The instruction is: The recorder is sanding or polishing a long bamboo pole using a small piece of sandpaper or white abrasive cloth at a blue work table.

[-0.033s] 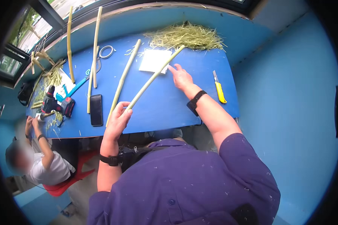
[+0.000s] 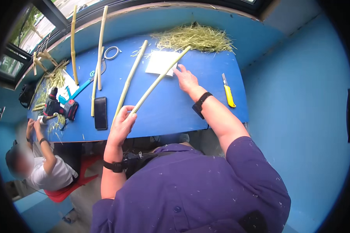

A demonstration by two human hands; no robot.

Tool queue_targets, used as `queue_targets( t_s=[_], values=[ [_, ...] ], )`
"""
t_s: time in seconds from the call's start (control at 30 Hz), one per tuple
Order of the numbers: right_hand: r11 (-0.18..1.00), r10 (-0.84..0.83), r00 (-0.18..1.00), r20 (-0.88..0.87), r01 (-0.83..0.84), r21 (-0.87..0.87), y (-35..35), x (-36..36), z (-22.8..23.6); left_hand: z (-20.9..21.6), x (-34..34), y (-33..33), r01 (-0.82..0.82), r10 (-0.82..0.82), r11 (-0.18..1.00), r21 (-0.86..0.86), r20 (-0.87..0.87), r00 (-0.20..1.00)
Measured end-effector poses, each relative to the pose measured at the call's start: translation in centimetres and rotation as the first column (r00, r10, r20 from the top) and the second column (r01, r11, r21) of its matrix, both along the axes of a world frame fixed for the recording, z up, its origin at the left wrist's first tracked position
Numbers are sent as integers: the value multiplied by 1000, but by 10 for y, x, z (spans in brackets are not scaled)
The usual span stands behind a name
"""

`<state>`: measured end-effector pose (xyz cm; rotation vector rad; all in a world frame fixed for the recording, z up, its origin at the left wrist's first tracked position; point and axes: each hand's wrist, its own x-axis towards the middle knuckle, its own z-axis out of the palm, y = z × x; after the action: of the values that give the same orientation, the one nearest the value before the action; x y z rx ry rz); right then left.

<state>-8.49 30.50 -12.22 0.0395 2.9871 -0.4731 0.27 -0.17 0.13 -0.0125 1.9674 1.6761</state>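
Note:
My left hand is closed around the near end of a slim green-yellow bamboo stick, which slants up and away to the right. The stick's far end crosses over a white sheet of paper. Beside that sheet's right edge is my right hand, its fingers stretched forward and slightly apart; whether they touch the paper is unclear. A second bamboo stick lies just left of the held one, its near end passing behind my left hand.
Rightward lies a yellow utility knife; a straw-like heap sits at the back. To the left are a black phone, a tape roll, a turquoise-handled tool, a drill and more sticks. A co-worker sits far left.
The fingers of my right hand have drawn slightly closer together beside the paper. The whole view has shifted a little; my left hand keeps its hold on the bamboo stick.

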Motion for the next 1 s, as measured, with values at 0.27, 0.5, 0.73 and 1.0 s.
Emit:
queue_targets(
  t_s=[0.27, 0.5, 0.73, 1.0],
  values=[
    [981, 150, 983, -106, -134, 143, -14, -41, -39, 0, 6, -32, -45, 45, 999, 10, -16, 999],
    [977, 117, 965, -235, -69, 200, -10, -28, -20, -5, -1, -37, -43, 43, 999, 14, 15, 999],
    [969, 126, 988, -87, -104, 222, -20, -45, -35, 7, 2, -29, -26, 26, 999, 25, 10, 1000],
    [937, 275, 834, -479, -120, 329, -13, -27, -5, 0, 9, -40, -99, 99, 995, 5, 25, 995]
  ],
)
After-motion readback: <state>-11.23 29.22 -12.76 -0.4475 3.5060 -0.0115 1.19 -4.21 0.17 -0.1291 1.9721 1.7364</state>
